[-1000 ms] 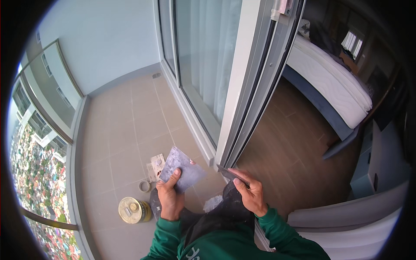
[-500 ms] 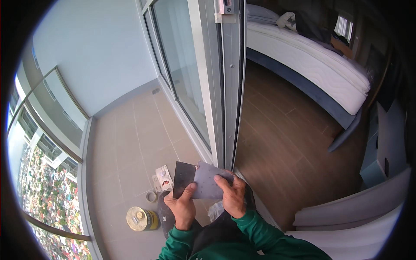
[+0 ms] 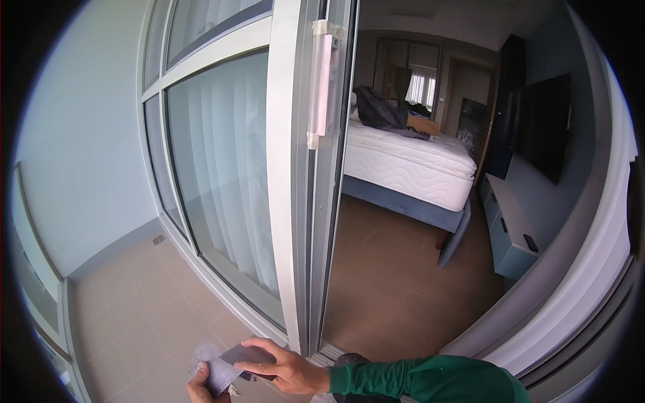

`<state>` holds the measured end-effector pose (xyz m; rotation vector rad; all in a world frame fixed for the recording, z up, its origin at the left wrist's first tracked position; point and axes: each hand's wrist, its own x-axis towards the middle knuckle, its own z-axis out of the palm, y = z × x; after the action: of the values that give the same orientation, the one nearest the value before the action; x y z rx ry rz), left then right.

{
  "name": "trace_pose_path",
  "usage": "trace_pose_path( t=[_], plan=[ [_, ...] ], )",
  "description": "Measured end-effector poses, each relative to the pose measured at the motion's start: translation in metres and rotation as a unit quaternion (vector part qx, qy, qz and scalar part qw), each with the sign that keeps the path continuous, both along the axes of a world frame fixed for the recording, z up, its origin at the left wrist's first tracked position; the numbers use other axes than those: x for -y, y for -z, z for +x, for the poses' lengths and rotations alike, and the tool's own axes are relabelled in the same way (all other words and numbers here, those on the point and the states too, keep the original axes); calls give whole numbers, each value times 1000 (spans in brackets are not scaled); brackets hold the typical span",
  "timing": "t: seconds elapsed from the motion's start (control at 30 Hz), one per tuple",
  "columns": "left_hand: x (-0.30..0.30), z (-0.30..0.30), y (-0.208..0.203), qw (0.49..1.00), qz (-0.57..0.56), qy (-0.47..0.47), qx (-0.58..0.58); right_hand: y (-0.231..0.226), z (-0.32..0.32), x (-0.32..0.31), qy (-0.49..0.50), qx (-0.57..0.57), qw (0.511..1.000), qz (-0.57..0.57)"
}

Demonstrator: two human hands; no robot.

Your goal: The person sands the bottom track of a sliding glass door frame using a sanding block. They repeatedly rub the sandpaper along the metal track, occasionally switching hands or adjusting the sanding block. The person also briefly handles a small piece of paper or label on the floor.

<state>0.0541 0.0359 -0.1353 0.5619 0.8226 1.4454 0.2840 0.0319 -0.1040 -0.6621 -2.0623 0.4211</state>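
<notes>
Low in the view, both hands are on a grey sheet of sandpaper, which has a paler and a darker side. At the picture's lower edge my left hand pinches its near-left part, thumb on top; most of that hand is cut off. My right hand reaches in from the right in a green sleeve, fingers closed over the sheet's right side. Beyond the hands rises the sliding door's metal edge. Pale tape and a pink strip cover its lock plate.
Glass door panels with a curtain behind stand left of the door edge, above the balcony's tiled floor. Inside the room are a bed, a low cabinet and a wall screen. A white curtain hangs at right.
The view has tilted up and swung right, so the hands sit lower and farther left. Both still hold the sandpaper, now turned differently. The tin and tape roll have left view.
</notes>
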Motion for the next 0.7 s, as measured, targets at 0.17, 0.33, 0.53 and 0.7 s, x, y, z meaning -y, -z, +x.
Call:
trace_pose_path(
  t=[0.17,0.33,0.53,0.7],
  plan=[
    [-19,-58,-106,932,90,-64,-346,-39,5,-31,-37,206,945,-253],
    [-35,-96,-163,999,-12,30,-10,-159,-18,-30,41,-204,855,-476],
    [8,9,-336,957,-193,194,97,-295,-29,11,-140,-539,438,-706],
    [-2,8,-453,960,-168,198,109,-385,-3,50,-20,-484,527,-698]
  ],
)
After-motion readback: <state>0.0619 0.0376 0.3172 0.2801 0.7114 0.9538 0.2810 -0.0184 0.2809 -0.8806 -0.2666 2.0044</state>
